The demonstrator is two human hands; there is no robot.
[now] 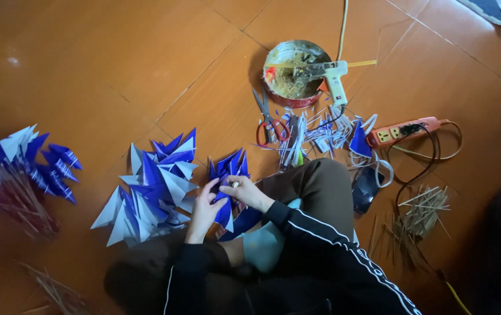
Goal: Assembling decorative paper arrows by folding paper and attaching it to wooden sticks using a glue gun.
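Blue-and-white folded paper piece (227, 195) pinched between both hands low over the orange tiled floor (116, 70), just in front of a bent knee in brown trousers (320, 186). Left hand (206, 204) curled around the piece's left side, fingers closed on the paper; right hand (247, 192) closed on its upper right edge, thumb and forefinger pressed together. Black sleeves with a white stripe on both arms. Just left of the hands, touching the floor, a heap of similar folded paper cones (151, 195); farther out toward the floor's left edge, a second bunch of cones on thin sticks (17, 175). Beyond the knee, red-handled scissors (268, 122) beside scattered paper strips and scraps (320, 134). Behind those, a round metal tin (288, 76) with a white glue gun (332, 79) resting across its rim. To the right, an orange power strip (405, 129) with cords, a dark phone (366, 189), and a loose pile of thin wooden sticks (419, 213).
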